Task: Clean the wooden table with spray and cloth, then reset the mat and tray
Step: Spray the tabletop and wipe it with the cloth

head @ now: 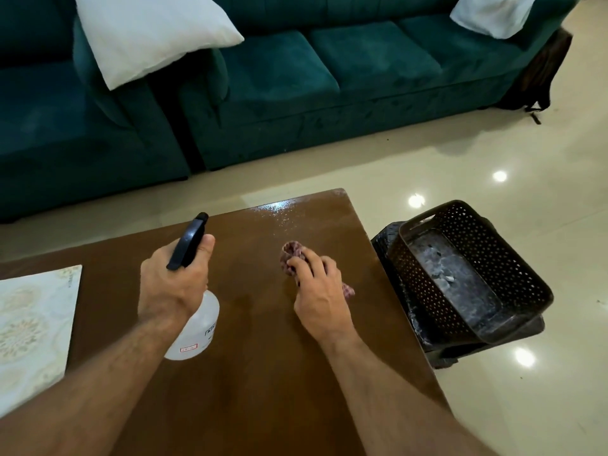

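Observation:
A brown wooden table (256, 373) fills the lower middle of the head view. My left hand (174, 281) grips the neck of a clear spray bottle (200, 327) with a black trigger head, held above the table. My right hand (316, 291) presses a crumpled reddish checked cloth (291, 253) onto the tabletop, fingers curled over it. Fine spray droplets (289, 215) glisten near the far right corner. A pale patterned mat (33, 324) lies at the left edge. A dark perforated plastic tray (513, 258) sits tilted off the table's right side.
The tray rests on a dark stool or stand (437, 353) standing on the glossy cream floor. A teal sofa (329, 93) with white cushions (148, 34) stands beyond the table. A dark bag (543, 70) leans at the sofa's right end.

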